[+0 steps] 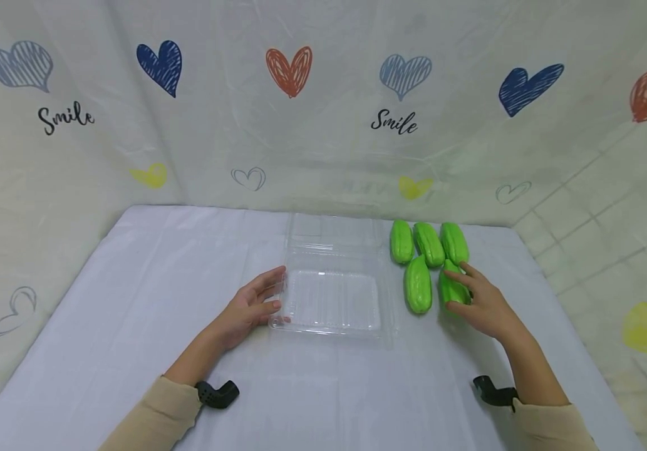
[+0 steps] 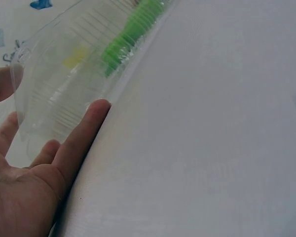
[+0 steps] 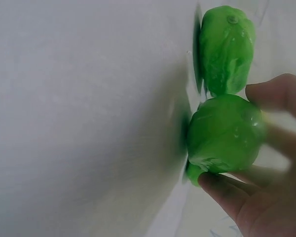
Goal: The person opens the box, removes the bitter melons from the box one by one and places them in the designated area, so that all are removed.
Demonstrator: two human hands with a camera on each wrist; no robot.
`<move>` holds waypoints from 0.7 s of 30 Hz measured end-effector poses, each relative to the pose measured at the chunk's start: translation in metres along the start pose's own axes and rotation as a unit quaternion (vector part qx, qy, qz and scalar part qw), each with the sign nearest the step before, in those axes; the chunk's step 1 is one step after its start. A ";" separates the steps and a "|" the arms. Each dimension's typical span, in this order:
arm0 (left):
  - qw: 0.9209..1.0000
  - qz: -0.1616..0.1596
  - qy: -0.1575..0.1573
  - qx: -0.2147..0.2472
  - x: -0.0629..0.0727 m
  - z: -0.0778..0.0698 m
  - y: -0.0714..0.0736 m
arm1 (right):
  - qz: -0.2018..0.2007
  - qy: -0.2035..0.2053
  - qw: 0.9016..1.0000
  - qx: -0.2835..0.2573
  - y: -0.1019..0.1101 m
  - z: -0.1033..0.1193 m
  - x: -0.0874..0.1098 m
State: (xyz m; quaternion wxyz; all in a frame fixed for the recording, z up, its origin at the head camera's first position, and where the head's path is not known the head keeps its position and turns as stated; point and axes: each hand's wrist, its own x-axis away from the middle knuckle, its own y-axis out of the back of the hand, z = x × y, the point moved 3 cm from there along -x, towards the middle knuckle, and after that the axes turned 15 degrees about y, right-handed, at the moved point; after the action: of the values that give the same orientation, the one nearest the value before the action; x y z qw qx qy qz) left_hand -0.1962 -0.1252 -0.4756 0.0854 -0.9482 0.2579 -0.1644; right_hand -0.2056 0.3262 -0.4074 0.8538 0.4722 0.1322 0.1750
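A clear plastic box point(image 1: 331, 304) stands on the table with its hinged lid point(image 1: 333, 233) folded back behind it. My left hand point(image 1: 250, 310) is at its left side, with fairly straight, spread fingers point(image 2: 84, 128) touching the rim and wall. Several shiny green ribbed gourds lie in two rows right of the box. Around the right front gourd point(image 3: 227, 133), my right hand point(image 1: 483, 300) has its fingers bent, with tips at two opposite sides. The gourd still sits on the table. Left of it is another front gourd point(image 1: 418, 285).
Behind the front gourds lie a left back gourd point(image 1: 401, 242), a middle one point(image 1: 429, 244) and a right one point(image 1: 455, 243). White cloth covers the table point(image 1: 154, 282). A curtain point(image 1: 329, 138) printed with hearts hangs directly behind the table's far edge.
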 end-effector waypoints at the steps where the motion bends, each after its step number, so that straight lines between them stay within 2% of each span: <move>1: 1.000 0.000 -0.001 0.000 0.000 0.000 0.000 | 0.000 0.000 1.000 0.000 0.000 0.000 0.000; 11: 1.000 -0.006 0.007 -0.008 0.000 -0.001 0.000 | 0.008 -0.010 1.000 0.000 0.000 -0.002 0.002; 21: 1.000 -0.003 0.001 -0.008 0.000 0.000 0.001 | 0.002 -0.009 1.000 -0.004 0.002 -0.002 0.005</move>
State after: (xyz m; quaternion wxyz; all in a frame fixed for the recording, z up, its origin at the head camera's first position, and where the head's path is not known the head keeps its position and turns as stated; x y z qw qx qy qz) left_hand -0.1964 -0.1260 -0.4759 0.0770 -0.9493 0.2569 -0.1639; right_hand -0.2019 0.3312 -0.4072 0.8563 0.4709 0.1228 0.1728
